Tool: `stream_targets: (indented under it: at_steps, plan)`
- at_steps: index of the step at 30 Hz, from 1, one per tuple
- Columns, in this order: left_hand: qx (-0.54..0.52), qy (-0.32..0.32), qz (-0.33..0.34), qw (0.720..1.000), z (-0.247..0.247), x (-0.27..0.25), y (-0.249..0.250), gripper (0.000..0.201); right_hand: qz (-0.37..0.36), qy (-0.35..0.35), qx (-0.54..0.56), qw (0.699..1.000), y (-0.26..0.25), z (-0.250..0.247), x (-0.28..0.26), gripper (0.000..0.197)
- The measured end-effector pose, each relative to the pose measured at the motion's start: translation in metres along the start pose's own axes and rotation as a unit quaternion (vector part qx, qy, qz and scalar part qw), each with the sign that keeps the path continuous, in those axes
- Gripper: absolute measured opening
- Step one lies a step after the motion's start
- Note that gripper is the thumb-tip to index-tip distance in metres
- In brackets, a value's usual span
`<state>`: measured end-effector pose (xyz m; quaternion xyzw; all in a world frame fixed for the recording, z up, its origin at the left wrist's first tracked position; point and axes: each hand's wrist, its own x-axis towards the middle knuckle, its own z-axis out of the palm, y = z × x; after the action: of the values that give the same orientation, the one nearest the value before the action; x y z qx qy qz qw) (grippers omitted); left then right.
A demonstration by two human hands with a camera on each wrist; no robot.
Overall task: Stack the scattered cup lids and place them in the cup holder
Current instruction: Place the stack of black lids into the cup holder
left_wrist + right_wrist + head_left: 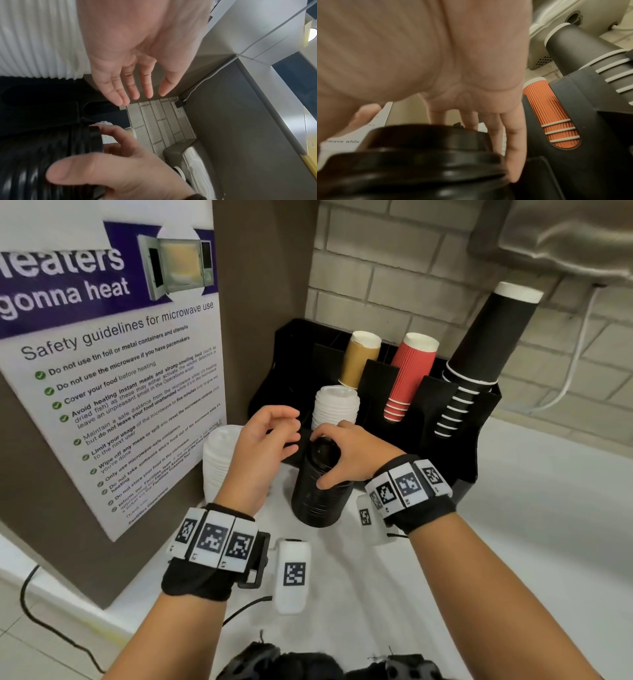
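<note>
A tall stack of black lids stands on the white counter in front of the black cup holder. My right hand grips the top of this stack, thumb on the near side and fingers over the far rim; the same grip shows in the right wrist view, fingers on the black lids. My left hand hovers just left of the stack, fingers relaxed and holding nothing, as its fingers also show. One white lid stack sits in the holder's front slot, and another white stack stands to the left.
The holder carries brown cups, red cups and a long column of black cups. A brown panel with a microwave safety poster closes the left side. A brick wall stands behind, and a metal dispenser hangs at the upper right.
</note>
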<state>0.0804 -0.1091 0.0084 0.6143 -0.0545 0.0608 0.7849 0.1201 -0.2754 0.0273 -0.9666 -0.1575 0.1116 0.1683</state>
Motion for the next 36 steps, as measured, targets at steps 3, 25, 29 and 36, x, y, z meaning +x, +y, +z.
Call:
stream_targets:
  at_steps: [3,25,29,36]
  plan:
    - [0.001,0.003,0.017,1.000,0.002,-0.001,-0.002,0.019,-0.002,0.010,0.028,1.000,0.001,-0.005,0.000,0.076]
    - [0.004,-0.184,0.082,0.980,0.016,-0.003,-0.018,0.089,-0.112,0.085,0.354,0.925,0.001,-0.043,-0.058,0.066]
    - [-0.001,-0.185,0.058,0.981,0.018,0.000,-0.020,0.093,-0.114,0.110,0.323,0.933,0.000,-0.042,-0.054,0.061]
    - [0.004,-0.165,0.051,0.985,0.020,0.001,-0.023,0.093,-0.126,0.151,0.315,0.929,0.007,-0.041,-0.041,0.057]
